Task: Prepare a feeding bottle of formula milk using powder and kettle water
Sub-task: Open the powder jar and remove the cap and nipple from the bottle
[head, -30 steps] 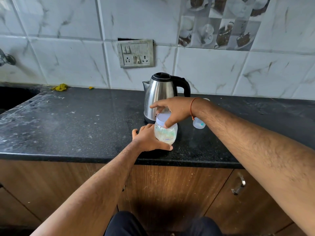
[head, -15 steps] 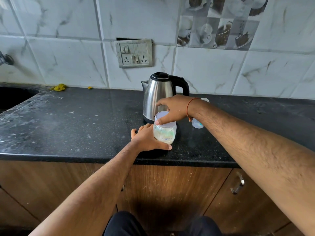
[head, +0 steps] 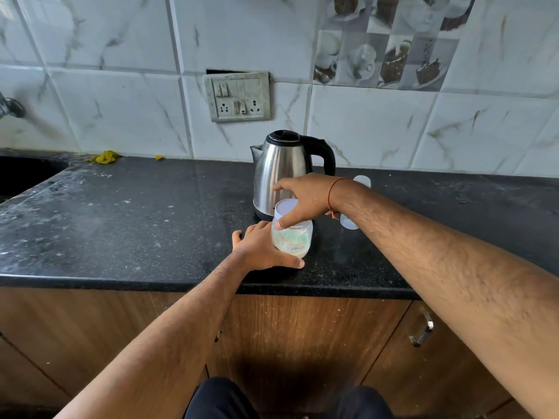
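Observation:
A small clear jar of pale powder (head: 292, 241), labelled "Formula", stands on the black counter (head: 136, 225) in front of a steel kettle (head: 281, 170) with a black lid and handle. My left hand (head: 261, 247) grips the jar's body from the left, thumb along its base. My right hand (head: 304, 198) comes from above and grips the jar's white lid (head: 286, 208), thumb on the lid's front edge. A clear feeding bottle (head: 351, 220) lies behind my right wrist, mostly hidden by it.
A switch and socket plate (head: 237, 96) sits on the tiled wall above the kettle. A sink (head: 21, 173) opens at the far left, with a tap (head: 10, 107) above it. Yellow scraps (head: 104, 157) lie by the wall. Wooden cabinet doors (head: 302, 337) with a metal handle (head: 422, 331) run below the counter.
My right hand has turned slightly on the lid, its thumb shifting along the lid's front edge. The jar and my left hand stay in place.

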